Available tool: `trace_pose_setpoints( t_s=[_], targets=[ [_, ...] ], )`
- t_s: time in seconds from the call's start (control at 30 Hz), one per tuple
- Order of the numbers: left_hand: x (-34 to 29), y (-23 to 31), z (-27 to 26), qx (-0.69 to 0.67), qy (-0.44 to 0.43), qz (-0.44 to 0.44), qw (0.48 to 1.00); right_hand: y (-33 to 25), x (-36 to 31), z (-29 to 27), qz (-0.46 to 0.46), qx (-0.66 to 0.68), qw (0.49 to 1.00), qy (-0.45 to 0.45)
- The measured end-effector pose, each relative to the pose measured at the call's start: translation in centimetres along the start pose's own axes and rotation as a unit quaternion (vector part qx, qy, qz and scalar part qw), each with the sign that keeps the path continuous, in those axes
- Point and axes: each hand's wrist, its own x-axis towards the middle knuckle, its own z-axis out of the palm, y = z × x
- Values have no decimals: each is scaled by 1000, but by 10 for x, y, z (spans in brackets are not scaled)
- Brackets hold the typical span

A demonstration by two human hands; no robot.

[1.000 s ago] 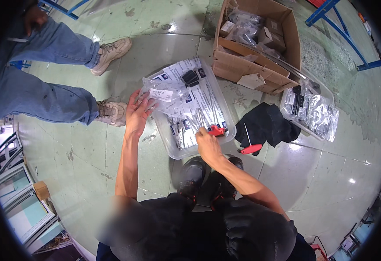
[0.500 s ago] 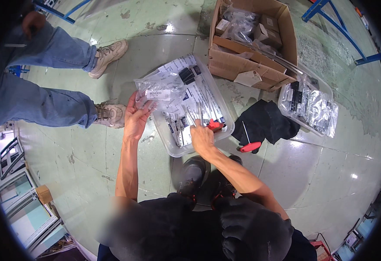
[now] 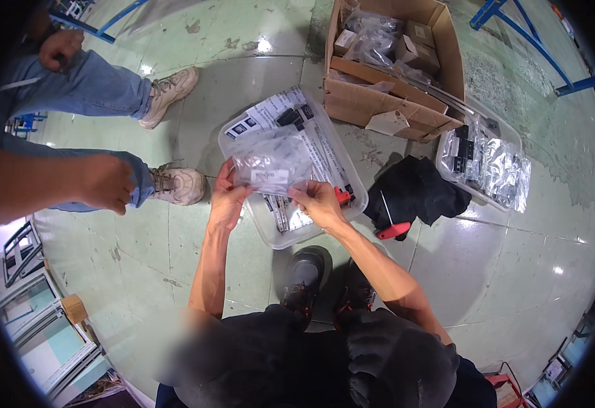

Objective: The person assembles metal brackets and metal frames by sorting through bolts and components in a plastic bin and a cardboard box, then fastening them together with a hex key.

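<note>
Between my two hands I hold a clear plastic bag (image 3: 270, 155) with a white label, above a translucent plastic bin (image 3: 286, 238). My left hand (image 3: 228, 197) pinches the bag's left edge. At its lower right corner, the fingers of my right hand (image 3: 320, 202) are closed on the plastic. In the bin lie printed paper sheets (image 3: 270, 107), long thin metal parts and a few black pieces (image 3: 290, 117). A red item (image 3: 342, 196) shows beside my right hand, partly hidden. What the bag contains is hard to make out.
Right of the bin, a red-handled tool (image 3: 394, 230) lies by a black cloth (image 3: 416, 194). Behind stand a cardboard box (image 3: 379, 112) of packages and a second bin (image 3: 477, 194) with bagged parts. At left sits a person in jeans (image 3: 100, 88), one hand (image 3: 103, 182) over the knee.
My right hand has left the bin's contents and taken hold of the bag. The bag has moved slightly right and down. The other person's arm has come in at the left.
</note>
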Motion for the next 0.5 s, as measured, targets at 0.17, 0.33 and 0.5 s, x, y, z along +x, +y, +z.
trace_pose_setpoints(
  t_s=[0.17, 0.33, 0.5],
  targets=[
    [0, -1, -3, 106, -48, 9, 993, 3, -12, -6, -45, -173, 984, 11],
    [2, -3, -3, 122, 37, 46, 991, 20, -11, -17, -95, -160, 982, -45],
    [3, -8, 3, 10, 63, 59, 996, 27, -12, -19, -118, -126, 984, -46]
  ],
)
